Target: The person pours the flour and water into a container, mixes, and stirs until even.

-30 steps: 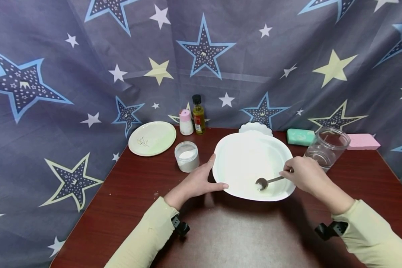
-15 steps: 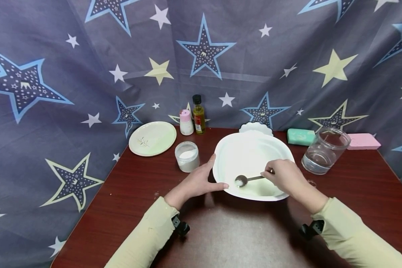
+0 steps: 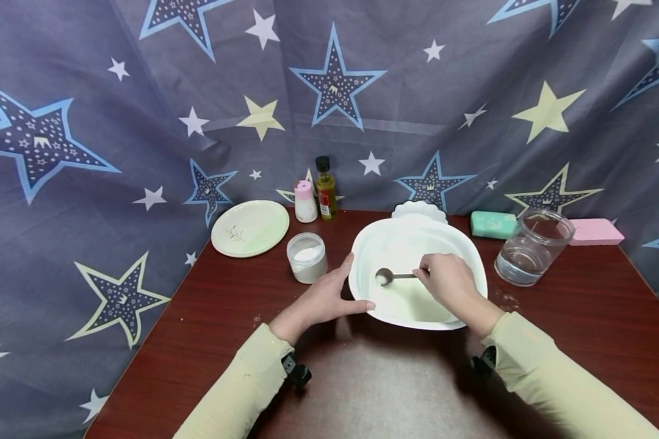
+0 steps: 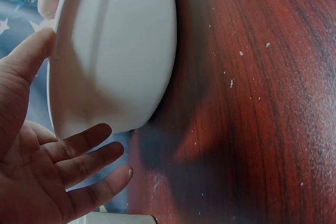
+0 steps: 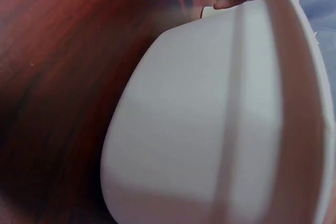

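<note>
Right hand (image 3: 445, 281) sits just right of centre frame, fingers curled around the handle end of a metal spoon (image 3: 391, 277), pinching it from above. The spoon's long axis runs almost level across the picture, handle at the hand, bowl pointing left, and there's a small heap of white powder in that bowl. So the loaded end lies left of the right hand, over the left half of the big white bowl (image 3: 461, 244), and it looks lifted a touch off the bowl's floor, though that's hard to call from the head view.

Left hand (image 3: 324, 299) is at the bowl's left rim, fingers relaxed and mostly straight, thumb lying along the near edge and the index finger up the side, steadying rather than gripping. The left wrist view shows the same: open palm (image 4: 37, 177), thumb tip against the rim of the bowl (image 4: 113, 51).

The spoon's bowl is nearer the left hand than its own handle end. Beyond the left hand, upper left, stands the small open jar of white powder (image 3: 306, 256). A glass jar of water (image 3: 532, 247) stands off to the right.
</note>
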`<state>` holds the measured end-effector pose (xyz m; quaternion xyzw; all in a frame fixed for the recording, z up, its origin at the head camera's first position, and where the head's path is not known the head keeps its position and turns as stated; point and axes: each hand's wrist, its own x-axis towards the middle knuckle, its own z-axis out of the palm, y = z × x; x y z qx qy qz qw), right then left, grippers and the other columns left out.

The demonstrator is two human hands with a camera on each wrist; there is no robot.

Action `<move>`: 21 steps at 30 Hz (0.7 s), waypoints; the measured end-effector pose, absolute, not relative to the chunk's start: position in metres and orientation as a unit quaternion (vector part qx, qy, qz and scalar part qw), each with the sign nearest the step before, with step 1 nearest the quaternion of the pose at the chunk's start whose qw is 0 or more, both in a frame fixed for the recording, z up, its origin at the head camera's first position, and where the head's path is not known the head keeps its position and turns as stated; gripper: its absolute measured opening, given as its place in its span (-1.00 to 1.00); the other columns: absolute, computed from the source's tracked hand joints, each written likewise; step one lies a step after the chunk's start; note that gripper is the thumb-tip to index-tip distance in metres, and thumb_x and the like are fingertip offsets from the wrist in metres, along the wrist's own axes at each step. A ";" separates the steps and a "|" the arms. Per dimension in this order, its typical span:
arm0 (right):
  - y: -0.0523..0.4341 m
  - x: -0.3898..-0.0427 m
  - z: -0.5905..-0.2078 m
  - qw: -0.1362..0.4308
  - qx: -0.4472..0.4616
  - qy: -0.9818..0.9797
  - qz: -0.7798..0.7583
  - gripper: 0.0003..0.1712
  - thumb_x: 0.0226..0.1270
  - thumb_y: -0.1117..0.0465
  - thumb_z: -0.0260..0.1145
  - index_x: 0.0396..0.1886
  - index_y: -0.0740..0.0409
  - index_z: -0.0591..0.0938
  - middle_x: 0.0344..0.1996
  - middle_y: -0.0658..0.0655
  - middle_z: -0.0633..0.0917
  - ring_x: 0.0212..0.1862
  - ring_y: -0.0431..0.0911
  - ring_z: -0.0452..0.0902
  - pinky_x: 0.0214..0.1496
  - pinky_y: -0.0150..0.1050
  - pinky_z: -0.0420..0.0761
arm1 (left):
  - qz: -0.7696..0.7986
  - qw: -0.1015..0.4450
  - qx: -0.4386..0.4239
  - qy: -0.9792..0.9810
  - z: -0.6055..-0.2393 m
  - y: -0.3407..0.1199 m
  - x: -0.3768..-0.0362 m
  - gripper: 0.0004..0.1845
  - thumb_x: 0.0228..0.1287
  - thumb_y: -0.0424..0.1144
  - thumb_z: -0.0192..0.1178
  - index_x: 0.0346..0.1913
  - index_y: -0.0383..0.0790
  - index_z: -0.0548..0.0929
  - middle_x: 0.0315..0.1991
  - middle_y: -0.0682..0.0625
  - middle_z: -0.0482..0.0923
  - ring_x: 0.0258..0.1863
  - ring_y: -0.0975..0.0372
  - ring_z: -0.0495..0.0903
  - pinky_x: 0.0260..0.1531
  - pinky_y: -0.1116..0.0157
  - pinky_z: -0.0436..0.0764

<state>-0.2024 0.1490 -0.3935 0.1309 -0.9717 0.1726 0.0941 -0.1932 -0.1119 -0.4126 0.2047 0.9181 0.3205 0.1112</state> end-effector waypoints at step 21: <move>0.193 -0.212 -0.379 0.122 0.072 -0.982 0.122 -0.88 0.22 0.27 0.38 -0.48 0.19 0.72 -0.60 0.16 0.67 -0.55 0.14 0.54 -0.56 0.04 0.45 | 0.333 0.113 0.205 0.913 -0.416 -0.113 -0.195 0.23 0.03 0.30 0.36 0.57 -0.11 -0.14 0.50 -0.11 0.09 0.41 0.16 0.20 0.30 0.17 0.29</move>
